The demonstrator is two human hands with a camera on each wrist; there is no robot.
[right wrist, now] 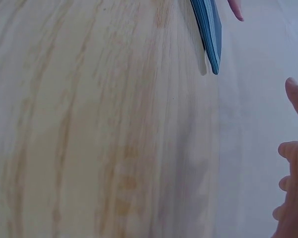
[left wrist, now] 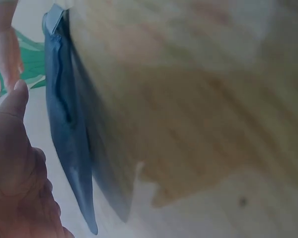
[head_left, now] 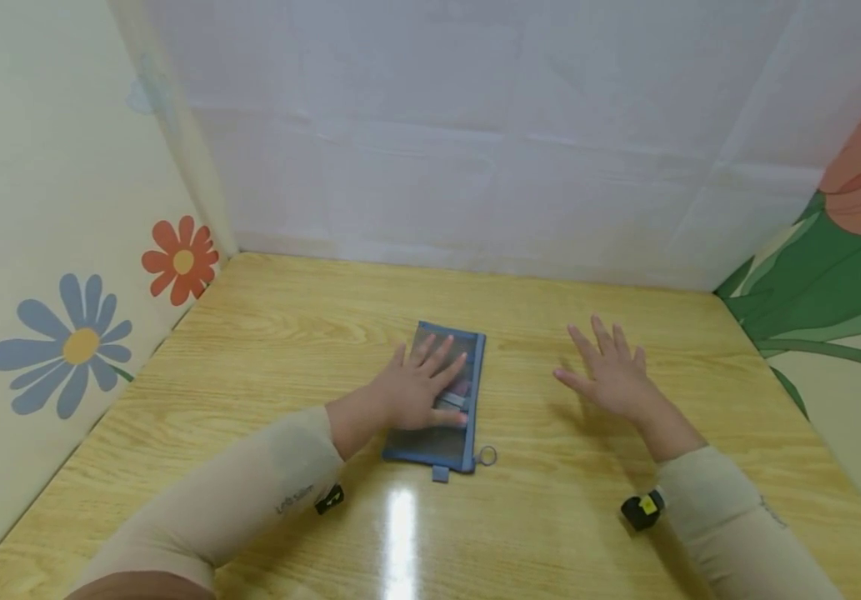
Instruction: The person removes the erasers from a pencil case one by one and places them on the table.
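Note:
A blue zip pouch with a see-through mesh face lies flat on the wooden table, and small items show through the mesh. Its zip runs down the right side, with a metal ring at the near end. Over the pouch my left hand is spread, palm down; the left wrist view has a gap between this hand and the pouch. Off to the right, my right hand hovers above the table with fingers spread and holds nothing. In the right wrist view the pouch stands apart from its fingertips.
The wooden table meets a white sheet at the back. Walls with painted flowers flank it, a blue flower on the left and green leaves on the right. Light glares off the table's near part.

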